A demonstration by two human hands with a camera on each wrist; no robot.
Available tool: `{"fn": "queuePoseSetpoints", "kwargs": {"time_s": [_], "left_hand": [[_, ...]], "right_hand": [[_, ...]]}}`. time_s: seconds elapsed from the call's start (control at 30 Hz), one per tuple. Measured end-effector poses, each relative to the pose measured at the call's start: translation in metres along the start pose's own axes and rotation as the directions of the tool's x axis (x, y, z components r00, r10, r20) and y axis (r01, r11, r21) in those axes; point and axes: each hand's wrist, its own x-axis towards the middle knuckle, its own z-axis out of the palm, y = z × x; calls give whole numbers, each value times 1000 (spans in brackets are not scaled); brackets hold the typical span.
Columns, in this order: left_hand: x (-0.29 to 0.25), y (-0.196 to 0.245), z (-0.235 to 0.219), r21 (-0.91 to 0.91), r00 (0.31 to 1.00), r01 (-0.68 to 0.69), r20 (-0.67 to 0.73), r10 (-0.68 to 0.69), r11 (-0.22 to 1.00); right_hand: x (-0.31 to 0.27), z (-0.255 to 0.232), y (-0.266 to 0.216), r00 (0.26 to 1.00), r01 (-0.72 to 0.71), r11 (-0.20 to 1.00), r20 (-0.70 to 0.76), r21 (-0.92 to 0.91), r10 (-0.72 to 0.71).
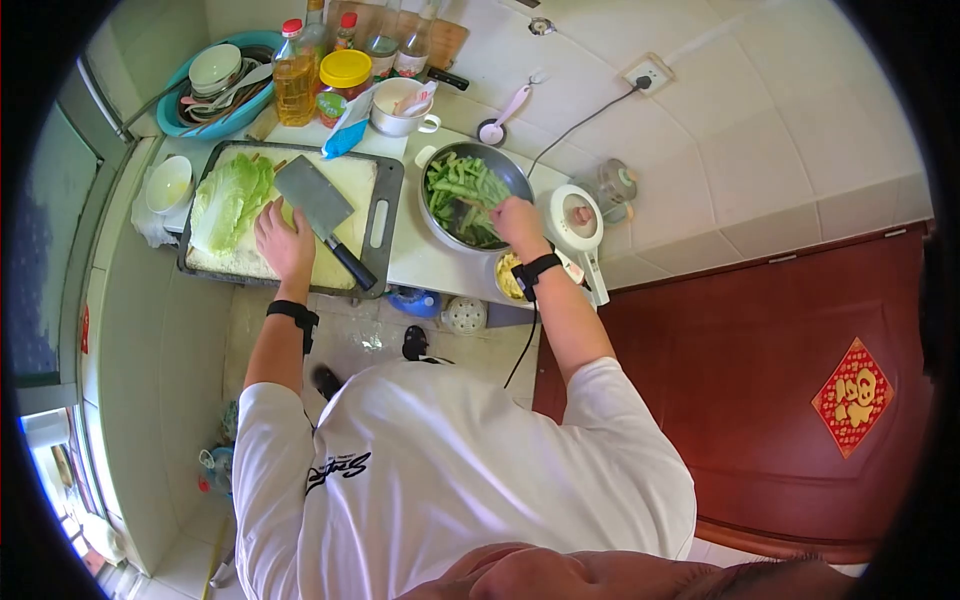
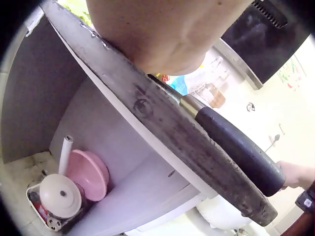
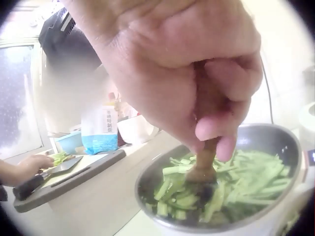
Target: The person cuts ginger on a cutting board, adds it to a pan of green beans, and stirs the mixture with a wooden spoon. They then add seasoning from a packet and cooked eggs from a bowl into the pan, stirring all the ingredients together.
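Note:
My right hand [image 1: 520, 228] grips the wooden handle of a spatula [image 3: 204, 164] standing in the pan [image 1: 512, 168]. Its lower end is hidden among chopped green vegetables [image 1: 462, 188]. On the white cutting board [image 1: 362, 170], my left hand [image 1: 285, 240] rests with fingers extended beside pale green lettuce leaves [image 1: 222, 208], fingertips right at their edge. A cleaver [image 1: 312, 195] lies flat just right of that hand, its black handle [image 2: 236, 147] pointing toward the board's near right corner. In the left wrist view the forearm and board edge hide the fingers.
Behind the board stand an oil bottle [image 1: 294, 85], a yellow-lidded jar [image 1: 345, 75] and a white pot [image 1: 398, 112]. A blue basin [image 1: 178, 112] of dishes is at back left. Right of the pan sits a white lid [image 1: 575, 205]; a bowl [image 1: 508, 278] is below my right wrist.

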Motion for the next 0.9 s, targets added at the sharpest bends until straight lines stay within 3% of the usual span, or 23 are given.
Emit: {"fn": "queuePoseSetpoints", "kwargs": {"time_s": [0.07,0.17,0.27,0.37,0.4,0.5,0.57,0.6,0.67,0.73,0.77,0.8,0.9], "left_hand": [[0,0,0,-8,1000,-7,-7,7,1000],[-2,1,-2,-9,1000,-6,-7,6,1000],[0,3,-3,-6,1000,1,3,-1,1000],[1,3,-5,-5,1000,10,-1,-10,1000],[0,4,-5,-5,1000,10,-5,-10,1000],[0,3,-3,4,1000,7,-25,-7,1000],[0,4,-3,6,1000,17,-24,-17,1000],[0,4,-4,7,1000,20,-19,-20,1000],[0,5,-5,6,1000,13,-11,-13,1000],[-1,4,-4,5,1000,7,0,-7,1000],[-1,3,-3,10,1000,-4,-14,4,1000],[-1,2,-2,15,999,-16,-30,17,1000],[0,4,-3,10,1000,0,-7,0,1000]], "right_hand": [[13,-9,4,993,-31,1000,-112,3,31],[31,-9,4,991,-76,997,-113,-6,75],[34,25,2,991,-79,996,-113,-29,75],[11,33,16,997,-2,996,-71,-94,-4],[11,27,32,998,47,992,-38,-117,-51],[-14,-28,40,1000,-7,995,-13,-100,6],[-34,-58,34,987,65,996,151,-64,-54],[-37,-59,30,987,64,996,151,-63,-54],[-42,-54,19,936,147,978,342,-151,-88],[-33,-16,17,958,102,982,282,-156,-55],[-24,-5,13,985,85,993,154,-87,-71],[-14,3,14,997,77,997,22,-14,-76],[12,-2,13,996,36,999,-86,-10,-36]]}}
